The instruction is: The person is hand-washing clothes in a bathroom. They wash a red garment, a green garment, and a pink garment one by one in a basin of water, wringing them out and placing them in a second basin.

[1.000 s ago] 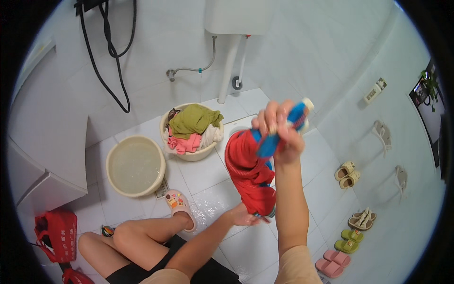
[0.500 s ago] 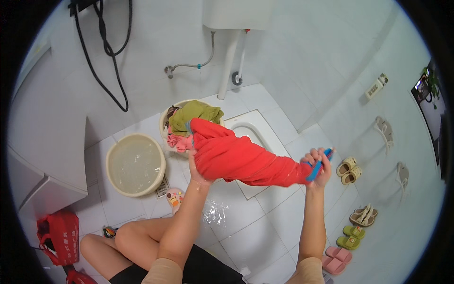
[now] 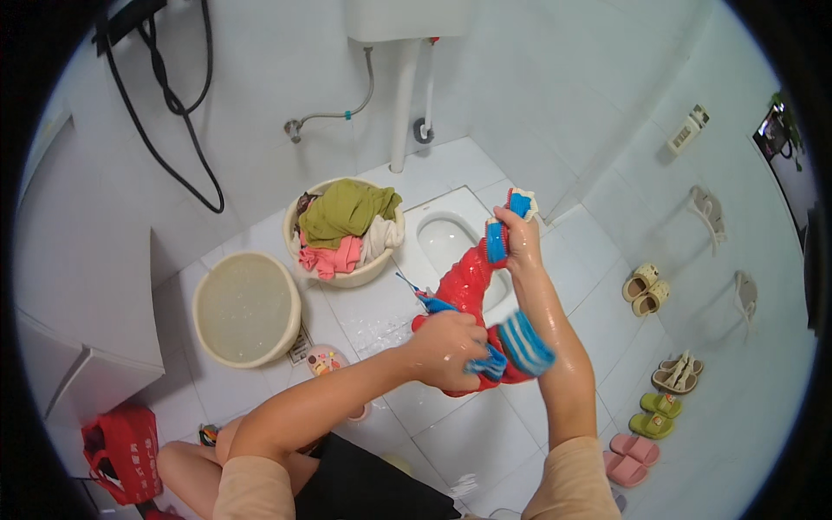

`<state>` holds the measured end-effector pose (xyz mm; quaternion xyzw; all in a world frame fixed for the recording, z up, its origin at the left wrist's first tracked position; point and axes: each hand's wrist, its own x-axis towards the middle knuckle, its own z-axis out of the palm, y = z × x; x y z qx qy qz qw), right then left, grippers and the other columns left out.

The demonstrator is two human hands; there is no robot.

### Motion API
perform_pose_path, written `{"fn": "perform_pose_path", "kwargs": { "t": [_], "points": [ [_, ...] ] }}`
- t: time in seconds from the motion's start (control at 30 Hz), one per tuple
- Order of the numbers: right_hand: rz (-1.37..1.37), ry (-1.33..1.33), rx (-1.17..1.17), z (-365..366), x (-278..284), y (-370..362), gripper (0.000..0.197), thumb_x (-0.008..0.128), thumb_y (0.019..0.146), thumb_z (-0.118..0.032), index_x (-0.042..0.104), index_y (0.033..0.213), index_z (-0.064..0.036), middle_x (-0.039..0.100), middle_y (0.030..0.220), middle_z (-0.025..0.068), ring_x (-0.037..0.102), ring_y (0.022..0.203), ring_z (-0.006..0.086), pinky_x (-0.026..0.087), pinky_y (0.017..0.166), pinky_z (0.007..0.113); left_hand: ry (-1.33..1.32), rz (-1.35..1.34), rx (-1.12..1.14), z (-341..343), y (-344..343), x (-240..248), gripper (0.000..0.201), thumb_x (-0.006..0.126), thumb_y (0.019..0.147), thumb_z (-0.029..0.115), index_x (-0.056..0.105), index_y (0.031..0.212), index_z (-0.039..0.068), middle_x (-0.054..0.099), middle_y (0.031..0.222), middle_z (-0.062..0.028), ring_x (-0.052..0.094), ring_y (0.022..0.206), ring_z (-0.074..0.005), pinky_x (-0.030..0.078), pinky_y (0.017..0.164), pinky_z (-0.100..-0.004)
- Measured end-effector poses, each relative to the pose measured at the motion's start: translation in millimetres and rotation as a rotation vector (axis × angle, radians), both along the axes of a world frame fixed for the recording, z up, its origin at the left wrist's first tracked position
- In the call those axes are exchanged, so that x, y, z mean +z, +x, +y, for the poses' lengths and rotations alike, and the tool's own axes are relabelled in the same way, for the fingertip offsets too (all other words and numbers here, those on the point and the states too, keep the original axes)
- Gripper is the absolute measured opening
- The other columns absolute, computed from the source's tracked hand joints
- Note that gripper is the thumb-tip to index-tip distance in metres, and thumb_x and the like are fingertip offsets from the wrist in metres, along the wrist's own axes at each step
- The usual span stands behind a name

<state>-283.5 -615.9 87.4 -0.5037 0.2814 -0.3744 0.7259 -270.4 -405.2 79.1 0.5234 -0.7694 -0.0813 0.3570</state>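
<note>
While both hands, left hand (image 3: 446,349) and right hand (image 3: 520,232), grip the wet red garment (image 3: 468,290) closed-fisted, it likely handles limp, heavy, slippery; the bunched ends offer the firmest hold.

A small white rectangular label (image 3: 687,129) with dark markings is seen on the tiled wall at the upper right. A dark screen-like panel (image 3: 778,139) (only partly visible) is found at the far right edge.

Wet right forearm rises toward twelve o'clock, right hand (image 3: 523,234) fisted closed, while the bent left arm's left hand (image 3: 446,348) clenches below at seven o'clock.
</note>
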Motion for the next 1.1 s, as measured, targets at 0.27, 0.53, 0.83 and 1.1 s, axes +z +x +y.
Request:
{"fn": "perform_pose_path", "kwargs": {
  "t": [0.27, 0.53, 0.83, 1.1],
  "points": [
    [0.061, 0.004, -0.034, 74.7, -21.9, 36.5, 0.019, 0.063, 0.072, -0.005, 0.053, 0.088, -0.0033, 0.054, 0.071, 0.0048, 0.056, 0.056, 0.0157, 0.045, 0.048, 0.027, 0.274, -0.349, -0.108, -32.0, -49.4, -105.8, 0.024, 0.063, 0.056, 0.029, 0.065, 0.065, 0.007, 0.062, 0.079, -0.01, 0.057, 0.082, -0.027, 0.044, 0.069, -0.038],
    [-0.106, -0.474, 0.247, 49.8, 29.1, 30.9, 0.023, 0.065, 0.076, -0.007, 0.048, 0.092, -0.0103, 0.051, 0.082, 0.0013, 0.052, 0.071, 0.0115, 0.045, 0.065, 0.026, 0.387, -0.724, -0.156, 9.6, 31.4, -49.3, 0.023, 0.063, 0.055, 0.031, 0.067, 0.063, 0.01, 0.064, 0.071, -0.0073, 0.059, 0.076, -0.0265, 0.046, 0.061, -0.0389],
    [-0.471, -0.47, 0.821, 262.1, 176.1, 122.6, 0.03, 0.063, 0.079, -0.004, 0.047, 0.104, -0.0063, 0.057, 0.093, 0.0062, 0.06, 0.085, 0.0184, 0.049, 0.077, 0.031, 0.394, -0.911, 0.347, 280.6, 94.7, 119.8, 0.03, 0.063, 0.063, 0.038, 0.068, 0.069, 0.01, 0.061, 0.088, -0.0032, 0.052, 0.093, -0.0222, 0.039, 0.077, -0.0356],
    [-0.327, -0.807, 1.52, 546.6, 114.6, 164.0, 0.03, 0.072, 0.065, -0.015, 0.058, 0.091, -0.0076, 0.059, 0.089, 0.0026, 0.056, 0.079, 0.0134, 0.046, 0.073, 0.029, 0.822, -0.644, 0.699, 543.4, 13.4, 80.8, 0.029, 0.067, 0.059, 0.038, 0.069, 0.074, 0.013, 0.058, 0.091, -0.0004, 0.048, 0.094, -0.0188, 0.036, 0.075, -0.034]
  ]
}}
